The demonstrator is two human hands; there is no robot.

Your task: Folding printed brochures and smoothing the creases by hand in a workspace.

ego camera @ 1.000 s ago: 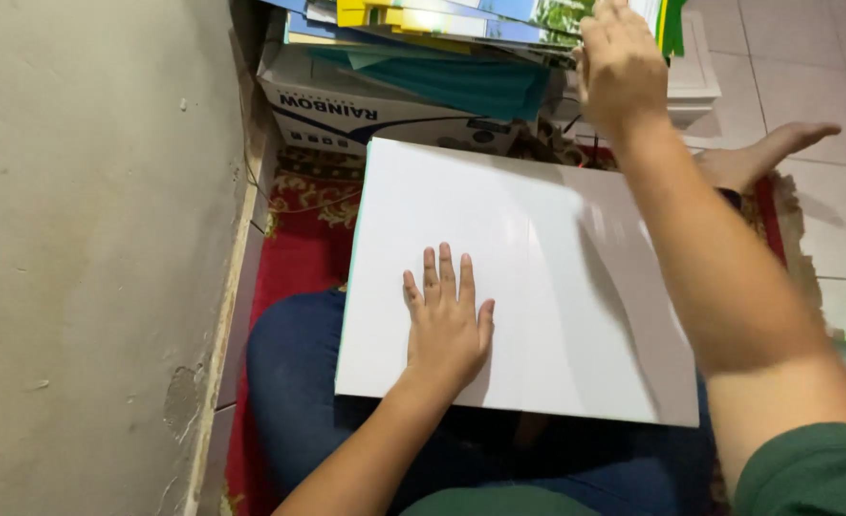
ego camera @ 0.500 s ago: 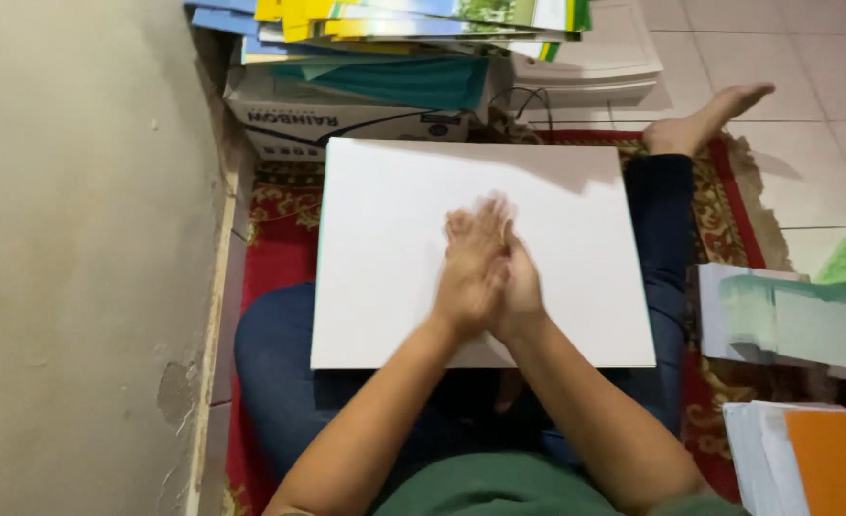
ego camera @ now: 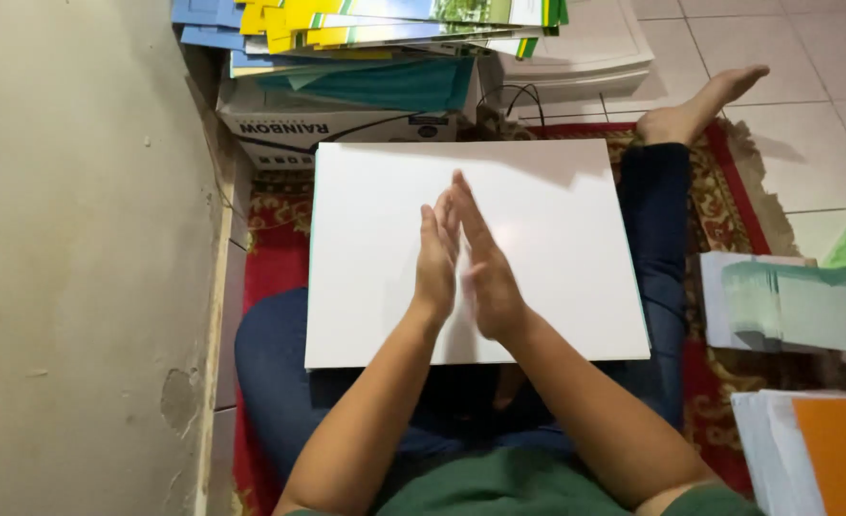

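— What lay furthest left?

— A bare plastered wall [ego camera: 69,248], then a white cardboard box [ego camera: 337,124] under a stack of coloured paper sheets [ego camera: 366,19].

— And the hands?

— The left hand [ego camera: 437,263] and right hand [ego camera: 480,268] were pressed palm to palm, fingers straight, grasping nothing, above a large white rectangular board [ego camera: 557,229] lying flat across the lap.

— Further right?

— Pale green paper bundles [ego camera: 805,306] on the floor.

Tiled floor [ego camera: 824,143] carries a red patterned rug [ego camera: 270,277], a cardboard box [ego camera: 337,119] topped with coloured folders [ego camera: 366,19], a white sheet stack [ego camera: 585,53], and paper piles [ego camera: 786,306] at right.
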